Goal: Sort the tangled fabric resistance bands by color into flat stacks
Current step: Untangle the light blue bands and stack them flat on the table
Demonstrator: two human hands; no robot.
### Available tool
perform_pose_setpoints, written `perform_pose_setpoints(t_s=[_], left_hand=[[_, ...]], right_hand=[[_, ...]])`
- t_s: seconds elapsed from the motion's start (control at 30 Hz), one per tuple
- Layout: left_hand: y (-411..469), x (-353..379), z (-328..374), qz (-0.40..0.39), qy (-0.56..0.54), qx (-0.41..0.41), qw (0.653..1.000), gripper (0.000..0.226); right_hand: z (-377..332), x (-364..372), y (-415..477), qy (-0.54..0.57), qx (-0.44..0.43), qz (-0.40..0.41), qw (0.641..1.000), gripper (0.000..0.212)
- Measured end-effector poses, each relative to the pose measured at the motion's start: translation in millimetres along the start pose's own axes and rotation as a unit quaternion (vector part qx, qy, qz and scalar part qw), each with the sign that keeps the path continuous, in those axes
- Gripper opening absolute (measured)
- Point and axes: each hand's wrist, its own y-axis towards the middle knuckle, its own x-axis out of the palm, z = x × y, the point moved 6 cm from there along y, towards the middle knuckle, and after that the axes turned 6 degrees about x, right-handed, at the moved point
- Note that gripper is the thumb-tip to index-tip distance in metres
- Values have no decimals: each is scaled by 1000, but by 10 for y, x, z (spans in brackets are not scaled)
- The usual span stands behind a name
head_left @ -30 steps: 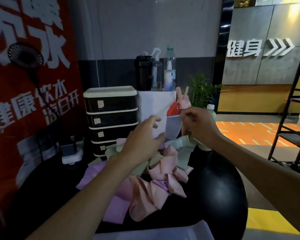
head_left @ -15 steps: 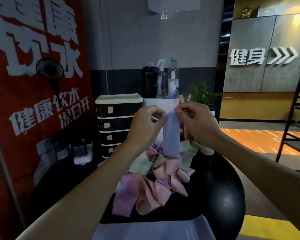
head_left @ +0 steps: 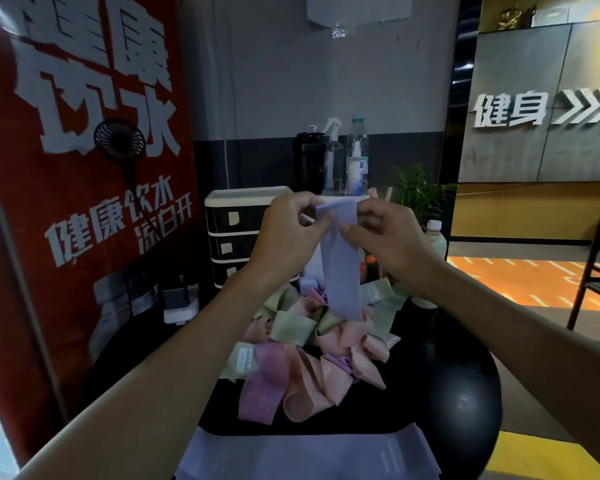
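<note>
Head view: a round black table [head_left: 465, 393] at lower centre bears a tangled heap of pink, green and purple fabric bands [head_left: 312, 344], a flat lavender band stack [head_left: 309, 455] lies at the bottom edge, and a long lavender fabric band [head_left: 340, 265] hangs above the heap, its top pinched by the left hand [head_left: 291, 233] and the right hand [head_left: 385, 233].

1. A small set of black drawers [head_left: 232, 233] with a cream top stands against a grey wall [head_left: 291, 81].
2. Left of the drawers hangs a big red poster [head_left: 84, 209] with white letters. A little black fan [head_left: 119, 138] sits in front of it.
3. Just right of the drawers, higher up, stand a black cup [head_left: 307, 164], a spray bottle [head_left: 331, 143] and a water bottle [head_left: 357, 147].
4. Farther right of the drawers is a green plant [head_left: 416, 188], an orange floor [head_left: 520, 278] and a white sign [head_left: 541, 107].
5. In front of the drawers is a round black table [head_left: 458, 393].
</note>
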Motion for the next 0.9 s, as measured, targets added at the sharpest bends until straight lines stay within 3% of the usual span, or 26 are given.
perform_pose_setpoints(t_s=[0.23,0.43,0.63,0.9], left_hand=[[3,-33,-25,-19,7,-2,1000,10],[14,-246,-47,73,-16,-34,997,9],[-64,-442,-191,112,-33,-80,990,6],[-349,-861,-545,185,-1,-155,971,19]], right_hand=[[108,139,-75,70,60,-37,995,16],[225,254,-154,126,123,-92,980,30],[331,329,-323,187,161,-145,958,41],[543,385,-588,180,213,-189,941,38]])
